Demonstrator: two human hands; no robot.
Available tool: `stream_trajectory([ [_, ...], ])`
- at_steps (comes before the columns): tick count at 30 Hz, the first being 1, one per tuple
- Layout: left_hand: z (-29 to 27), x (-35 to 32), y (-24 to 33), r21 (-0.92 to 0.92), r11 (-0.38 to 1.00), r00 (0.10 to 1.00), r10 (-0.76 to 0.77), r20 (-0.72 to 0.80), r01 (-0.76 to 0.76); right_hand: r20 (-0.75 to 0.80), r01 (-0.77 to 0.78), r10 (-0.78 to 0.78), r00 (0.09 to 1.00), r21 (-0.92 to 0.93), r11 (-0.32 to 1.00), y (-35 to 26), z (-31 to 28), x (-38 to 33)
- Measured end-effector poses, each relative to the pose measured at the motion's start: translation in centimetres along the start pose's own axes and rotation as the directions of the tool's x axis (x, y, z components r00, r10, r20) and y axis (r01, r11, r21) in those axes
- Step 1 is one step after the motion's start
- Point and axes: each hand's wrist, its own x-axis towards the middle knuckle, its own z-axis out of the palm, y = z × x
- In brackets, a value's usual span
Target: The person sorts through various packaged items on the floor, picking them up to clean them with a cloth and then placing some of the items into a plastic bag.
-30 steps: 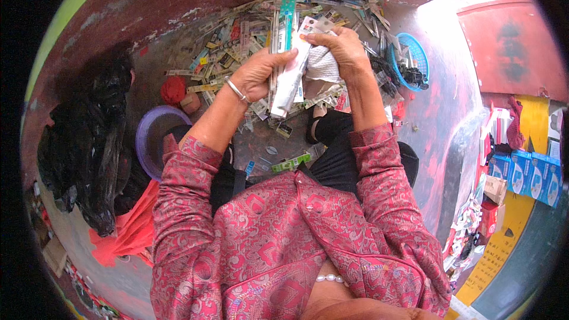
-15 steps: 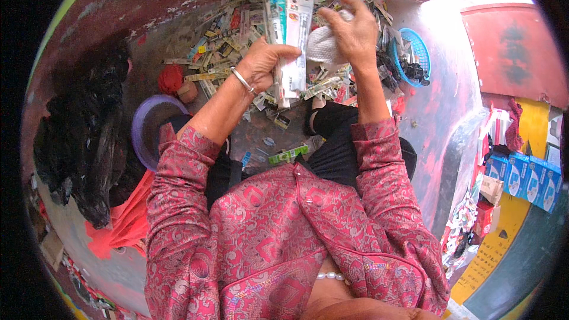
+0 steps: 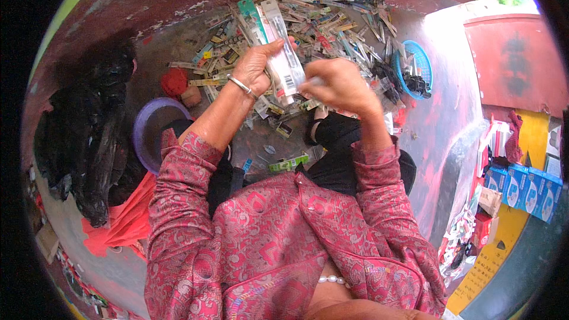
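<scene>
My left hand point(image 3: 256, 70) is closed around a small stack of slim plastic packets point(image 3: 283, 66), raised above the pile. The top packet has a pale card with a barcode at its lower end; a green-headed packet point(image 3: 252, 21) fans out behind it on the left. My right hand point(image 3: 342, 86) is closed at the lower right corner of the stack. A bit of whitish cloth point(image 3: 316, 82) shows at its fingertips, mostly hidden by the fingers. Below my hands, a green packet point(image 3: 288, 163) lies on the floor between my legs.
A large pile of similar packets point(image 3: 349, 26) spreads along the wall. At right stands a blue plastic basket point(image 3: 428, 62) with packets and black plastic in it. A purple-rimmed basin point(image 3: 141, 133), a red bundle point(image 3: 174, 82) and black plastic bags point(image 3: 83, 136) are on the left.
My right hand has come down from beside the packets' top to their lower corner, its white knitted cloth now mostly hidden. The packets in my left hand have tilted, tops to the left.
</scene>
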Motion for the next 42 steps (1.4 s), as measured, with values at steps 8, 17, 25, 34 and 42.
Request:
stream_trajectory([
  [8,1.1,-1.0,-0.8,0.323,0.946,0.966,-0.094,0.239,0.012,-0.168,-0.375,0.501,0.849,0.477,0.795,1.5,-1.0,3.2],
  [17,0.6,-1.0,-0.1,0.127,0.942,0.91,-0.333,0.246,0.31,0.016,-0.316,0.451,0.892,0.735,0.6,1.5,-2.1,2.1],
  [25,1.6,-1.4,-0.7,0.283,0.951,0.948,-0.2,0.249,0.126,-0.047,-0.26,0.494,0.868,0.805,0.533,1.9,-1.9,2.6],
  [34,0.8,-1.5,-0.2,0.107,0.934,0.859,-0.355,0.369,0.34,0.05,-0.355,0.464,0.884,0.717,0.6,3.1,-2.7,1.5],
  [42,2.4,-2.4,-1.3,0.269,0.962,0.957,-0.036,0.286,-0.044,-0.122,-0.313,0.517,0.847,0.672,0.671,3.3,-1.0,2.7],
])
